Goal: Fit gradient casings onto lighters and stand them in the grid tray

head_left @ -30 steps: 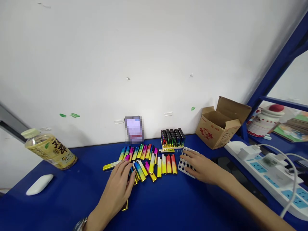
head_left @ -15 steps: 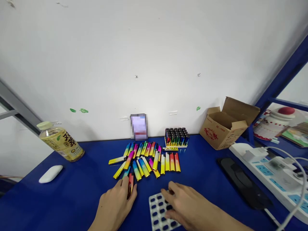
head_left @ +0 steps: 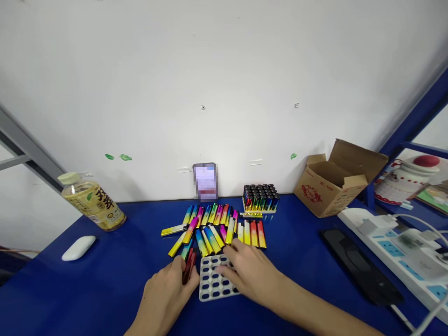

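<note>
Head view shows that since the earlier frame your right hand (head_left: 250,273) has brought the white holed tray (head_left: 212,282) leftward and farther from you, so it now lies just beside the heap of coloured lighters (head_left: 217,226), right of your left hand (head_left: 168,294). Before, the tray sat lower, nearer your body. Your right hand lies flat on the tray's right part, fingers spread, pressing rather than gripping. Your left hand is curled round a dark red lighter (head_left: 189,267), as it was half a second ago.

That lighter's long axis runs near to far, tilted slightly right at its far end, which touches the near edge of the heap. The tray's long side also runs near to far, its holes in rows across.

You have bare blue table (head_left: 105,280) to the left, up to the white mouse (head_left: 78,248) and the tea bottle (head_left: 91,206). To the right, open surface reaches the black flat object (head_left: 360,266) and the power strip (head_left: 399,252). Far side is crowded: a full rack of lighters (head_left: 261,198) stands against the wall, with the cardboard box (head_left: 338,179) right of it.
</note>
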`<state>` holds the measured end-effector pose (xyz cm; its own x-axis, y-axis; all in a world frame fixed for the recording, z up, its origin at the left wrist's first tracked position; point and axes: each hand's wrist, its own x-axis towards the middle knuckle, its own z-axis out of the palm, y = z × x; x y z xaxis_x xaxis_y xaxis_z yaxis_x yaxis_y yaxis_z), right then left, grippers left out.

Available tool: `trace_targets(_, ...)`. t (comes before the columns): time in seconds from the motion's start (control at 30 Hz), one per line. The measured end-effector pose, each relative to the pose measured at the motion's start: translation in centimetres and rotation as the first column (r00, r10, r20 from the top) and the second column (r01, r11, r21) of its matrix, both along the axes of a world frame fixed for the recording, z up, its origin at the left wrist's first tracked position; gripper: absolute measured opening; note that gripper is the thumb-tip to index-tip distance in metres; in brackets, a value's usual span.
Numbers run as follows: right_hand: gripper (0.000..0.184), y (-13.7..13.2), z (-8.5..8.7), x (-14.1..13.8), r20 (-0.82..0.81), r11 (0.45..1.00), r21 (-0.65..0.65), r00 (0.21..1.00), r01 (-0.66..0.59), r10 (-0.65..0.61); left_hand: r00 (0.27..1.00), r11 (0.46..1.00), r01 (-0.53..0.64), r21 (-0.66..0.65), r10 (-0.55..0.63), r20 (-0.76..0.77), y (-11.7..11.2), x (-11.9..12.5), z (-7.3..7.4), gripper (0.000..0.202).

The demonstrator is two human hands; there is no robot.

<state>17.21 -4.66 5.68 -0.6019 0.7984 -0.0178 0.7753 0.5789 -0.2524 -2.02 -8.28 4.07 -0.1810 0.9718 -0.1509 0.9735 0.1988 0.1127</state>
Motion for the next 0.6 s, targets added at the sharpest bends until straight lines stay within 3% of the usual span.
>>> trace_targets(0.13, 0.041, 2.4, 0.5, 0.2, -0.03, 0.952, 0.053, 0.953, 0.302, -0.301, 0.97, 0.979, -0.082, 0.184, 0.036, 0.239, 0.6, -0.3, -0.1, 0.017)
trace_targets(0.23, 0.045, 4.5, 0.1, -0.2, -0.001, 0.925, 0.043, 0.926, 0.378, -0.378, 0.881, 0.955, -0.056, 0.292, -0.09, 0.465, 2.1, 0.1, -0.2, 0.018)
trace_targets(0.33, 0.038, 5.8, -0.6, -0.9, 0.035, 0.91, -0.016, 0.91, 0.414, -0.413, 0.787, 0.933, -0.018, 0.359, -0.208, 0.581, 4.1, 1.0, -0.3, 0.019)
trace_targets(0.4, 0.029, 6.2, -1.0, -1.1, 0.018, 0.896, -0.051, 0.897, 0.442, -0.441, 0.698, 0.93, -0.001, 0.368, -0.263, 0.666, 5.2, 1.7, -0.4, 0.021)
trace_targets(0.47, 0.021, 6.3, -1.2, -1.0, -0.046, 0.885, -0.079, 0.885, 0.46, -0.464, 0.559, 0.932, 0.007, 0.362, -0.304, 0.771, 6.1, 2.4, -0.6, 0.022)
trace_targets(0.53, 0.017, 6.3, -1.3, -0.6, -0.162, 0.88, -0.111, 0.866, 0.461, -0.474, 0.429, 0.937, -0.012, 0.348, -0.31, 0.849, 6.6, 2.9, -0.8, 0.021)
trace_targets(0.6, 0.015, 6.3, -1.4, 0.1, -0.344, 0.89, -0.128, 0.822, 0.439, -0.454, 0.358, 0.943, -0.052, 0.329, -0.29, 0.887, 6.7, 3.4, -0.9, 0.019)
